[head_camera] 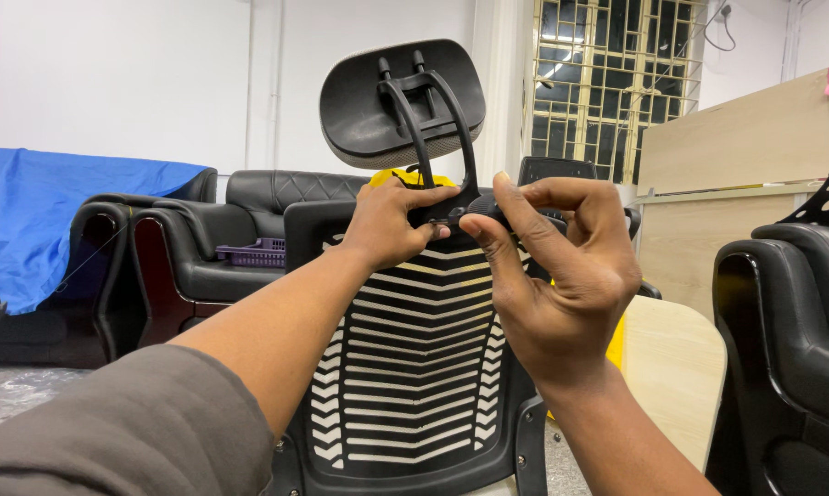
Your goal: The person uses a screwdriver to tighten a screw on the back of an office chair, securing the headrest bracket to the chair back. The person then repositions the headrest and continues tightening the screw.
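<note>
While both hands work at the top edge of an office chair back (414,367), the head cam looks straight at its rear: black frame w/ white slatted mesh, standing upright in the centre of the view.

Left hand (389,225) comes in from lower left, grey sleeve at the elbow; its fingers (433,196) are closed around the base of the headrest bracket (433,119), right where the two black curved arms meet the chair top. Right hand (561,266) comes up from lower right; thumb and forefinger are pinched on a small black knob (481,206) at that same joint, other fingers curled loosely behind. Hands nearly touch each other at the joint.

Headrest (364,110) sits above the hands, oval, black shell w/ mesh edge, tilted slightly, carried by the bracket.

Behind: black leather sofa (194,248) w/ a purple basket (254,253) on its seat, blue cover (38,211) draped over furniture at far left. Something yellow (405,176) peeks out just behind the chair top; can't tell what. Barred window (607,73) upper right, wooden panel (745,156) beside it, another black chair (791,349) at the right edge, pale wooden board (676,367) near it.
</note>
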